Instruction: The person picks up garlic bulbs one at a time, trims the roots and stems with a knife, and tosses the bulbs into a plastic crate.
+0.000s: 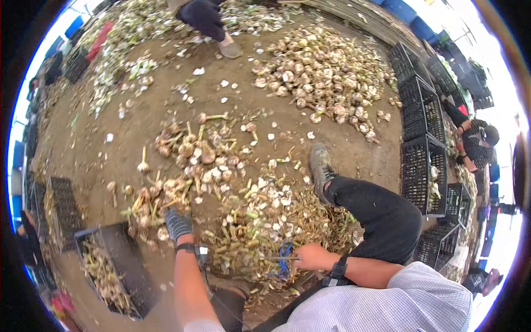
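Note:
My left hand (178, 224), in a grey striped glove, reaches down to the near edge of a heap of garlic bulbs (207, 152) with dry stalks. Its fingertips are among the stalks and partly hidden, so I cannot tell whether they grip a bulb. Bare and closed, my right hand (316, 257) holds a thin metal tool (279, 258) pointing left, close over a bed of cut stalks and peelings (249, 243). A blue cord (285, 259) shows beside the tool.
A black crate (135, 271) with cut stalks stands at lower left. A larger garlic pile (332, 72) lies ahead, with stacked black crates (420, 119) to its right. One person's shoe (229, 48) is at the top; another person (478, 141) bends at far right.

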{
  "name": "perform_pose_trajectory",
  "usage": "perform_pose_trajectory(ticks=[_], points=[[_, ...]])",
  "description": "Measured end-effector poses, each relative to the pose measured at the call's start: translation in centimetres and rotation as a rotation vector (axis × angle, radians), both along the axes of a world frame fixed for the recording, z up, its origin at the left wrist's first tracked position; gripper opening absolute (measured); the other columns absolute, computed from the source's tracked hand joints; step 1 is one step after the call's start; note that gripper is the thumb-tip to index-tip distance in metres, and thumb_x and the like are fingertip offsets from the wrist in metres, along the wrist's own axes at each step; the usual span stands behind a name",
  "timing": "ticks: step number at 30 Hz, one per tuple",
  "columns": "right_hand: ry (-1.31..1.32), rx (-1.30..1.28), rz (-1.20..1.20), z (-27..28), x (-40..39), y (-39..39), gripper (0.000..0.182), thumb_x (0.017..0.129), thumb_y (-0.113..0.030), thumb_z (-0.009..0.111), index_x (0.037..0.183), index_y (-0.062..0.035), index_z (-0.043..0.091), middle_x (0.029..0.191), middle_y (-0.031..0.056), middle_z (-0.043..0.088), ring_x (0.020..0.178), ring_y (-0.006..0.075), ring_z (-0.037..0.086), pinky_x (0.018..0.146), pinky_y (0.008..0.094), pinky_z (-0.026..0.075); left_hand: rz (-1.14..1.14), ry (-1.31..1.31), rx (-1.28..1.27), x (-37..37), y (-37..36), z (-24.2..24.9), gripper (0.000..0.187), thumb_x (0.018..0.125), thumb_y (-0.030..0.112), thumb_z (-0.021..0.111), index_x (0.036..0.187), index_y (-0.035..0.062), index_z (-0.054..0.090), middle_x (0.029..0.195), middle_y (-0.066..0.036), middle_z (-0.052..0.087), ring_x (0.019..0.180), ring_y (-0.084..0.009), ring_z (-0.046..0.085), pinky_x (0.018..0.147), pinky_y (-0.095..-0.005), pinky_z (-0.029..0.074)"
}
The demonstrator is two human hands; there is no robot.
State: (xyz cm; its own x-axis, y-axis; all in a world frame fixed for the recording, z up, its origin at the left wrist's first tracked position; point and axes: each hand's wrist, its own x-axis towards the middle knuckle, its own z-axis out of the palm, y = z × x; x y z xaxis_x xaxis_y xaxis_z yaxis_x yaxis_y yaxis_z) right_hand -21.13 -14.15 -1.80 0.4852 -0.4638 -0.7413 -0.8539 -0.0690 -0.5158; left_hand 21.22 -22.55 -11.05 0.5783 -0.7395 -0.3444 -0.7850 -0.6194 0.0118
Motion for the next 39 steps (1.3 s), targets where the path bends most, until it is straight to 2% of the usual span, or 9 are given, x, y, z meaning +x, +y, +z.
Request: perform_pose_trajectory(ticks=[4, 5, 7, 8, 16, 20, 27, 33, 39], points=[[-0.036, 0.014, -0.038, -0.2, 0.1, -0.7, 0.039, 0.082, -0.037, 0.06, 0.086, 0.0016, 0.065, 0.074, 0.0224, 0.063, 0.068, 0.0405, 0.061, 0.066, 0.0513, 0.049, -0.119, -0.032, 0.116, -1.0, -3.7, 1.1, 0.068, 0.084, 0.024, 0.067, 0.141, -0.0018, 0.039, 0.148, -0.02, 0.036, 0.141, -0.0299, 0.027, 0.114, -0.0331, 0.029], [-0.032, -0.002, -0.032, 0.0, 0.2, -0.8, 0.04, 0.082, -0.037, 0.06, 0.085, 0.0019, 0.065, 0.074, 0.0223, 0.063, 0.068, 0.0406, 0.061, 0.066, 0.0513, 0.049, 0.079, 0.253, -0.055, -0.7, -3.2, 0.0, 0.065, 0.085, 0.023, 0.065, 0.14, -0.0003, 0.04, 0.148, -0.019, 0.037, 0.141, -0.0287, 0.028, 0.114, -0.0329, 0.029], [-0.047, -0.035, -0.035, 0.1, 0.2, -0.9, 0.04, 0.082, -0.038, 0.06, 0.083, 0.0023, 0.065, 0.073, 0.0224, 0.063, 0.069, 0.0407, 0.061, 0.066, 0.0511, 0.049, -0.13, 0.077, 0.071, 0.2, -2.3, -3.9, 0.059, 0.087, 0.021, 0.063, 0.139, 0.0016, 0.043, 0.146, -0.017, 0.04, 0.14, -0.0278, 0.031, 0.113, -0.0338, 0.031], [-0.066, -0.052, -0.046, 0.0, 0.0, -0.6, 0.041, 0.082, -0.038, 0.06, 0.082, 0.0023, 0.064, 0.073, 0.0225, 0.063, 0.069, 0.0407, 0.061, 0.066, 0.0509, 0.049, -0.524, -0.401, 0.359, 0.4, -2.4, -5.1, 0.056, 0.086, 0.02, 0.062, 0.137, 0.0019, 0.045, 0.145, -0.017, 0.042, 0.138, -0.028, 0.034, 0.112, -0.0349, 0.033], [-0.121, -0.068, -0.055, 2.5, -0.3, 0.3, 0.04, 0.079, -0.038, 0.062, 0.084, 0.0014, 0.065, 0.077, 0.0231, 0.064, 0.073, 0.0402, 0.063, 0.069, 0.0492, 0.05, -0.155, 0.062, -0.266, -4.0, 1.3, -2.5, 0.053, 0.073, 0.022, 0.069, 0.12, -0.0002, 0.058, 0.127, -0.023, 0.055, 0.12, -0.037, 0.051, 0.102, -0.0406, 0.041], [-0.048, -0.071, -0.091, 1.7, -0.5, 0.1, 0.04, 0.077, -0.035, 0.064, 0.091, 0.0018, 0.066, 0.086, 0.0246, 0.065, 0.082, 0.041, 0.063, 0.075, 0.0475, 0.051, -0.009, 0.022, 0.068, -3.2, 2.3, -0.4, 0.041, 0.076, 0.021, 0.066, 0.112, 0.0023, 0.063, 0.116, -0.021, 0.062, 0.114, -0.0349, 0.056, 0.095, -0.0413, 0.046], [-0.048, -0.113, -0.023, 0.6, 0.5, -0.3, 0.037, 0.076, -0.035, 0.063, 0.082, 0.0015, 0.065, 0.078, 0.0248, 0.064, 0.076, 0.041, 0.062, 0.072, 0.0487, 0.051, 0.063, -0.005, -0.198, -1.0, 3.7, 1.7, 0.064, 0.076, 0.023, 0.071, 0.133, 0.0043, 0.051, 0.141, -0.021, 0.045, 0.133, -0.0332, 0.041, 0.111, -0.0389, 0.034], [-0.013, -0.069, -0.048, 0.7, 1.3, -0.7, 0.037, 0.079, -0.038, 0.061, 0.081, -0.0005, 0.065, 0.076, 0.0213, 0.064, 0.07, 0.0386, 0.062, 0.069, 0.0483, 0.051, -0.033, -0.043, -0.093, 4.0, 3.0, -4.6, 0.053, 0.076, 0.014, 0.067, 0.126, 0.0001, 0.055, 0.138, -0.022, 0.047, 0.132, -0.0355, 0.041, 0.112, -0.0393, 0.031], [-0.082, -0.068, -0.041, 1.2, 1.4, -0.4, 0.041, 0.081, -0.041, 0.061, 0.076, 0.0001, 0.064, 0.072, 0.0216, 0.062, 0.07, 0.0401, 0.061, 0.065, 0.0494, 0.049, -0.324, -0.032, 0.114, 0.0, 5.0, -3.1, 0.033, 0.079, 0.014, 0.064, 0.111, 0.0059, 0.062, 0.122, -0.02, 0.058, 0.106, -0.0358, 0.061, 0.087, -0.0417, 0.051]])
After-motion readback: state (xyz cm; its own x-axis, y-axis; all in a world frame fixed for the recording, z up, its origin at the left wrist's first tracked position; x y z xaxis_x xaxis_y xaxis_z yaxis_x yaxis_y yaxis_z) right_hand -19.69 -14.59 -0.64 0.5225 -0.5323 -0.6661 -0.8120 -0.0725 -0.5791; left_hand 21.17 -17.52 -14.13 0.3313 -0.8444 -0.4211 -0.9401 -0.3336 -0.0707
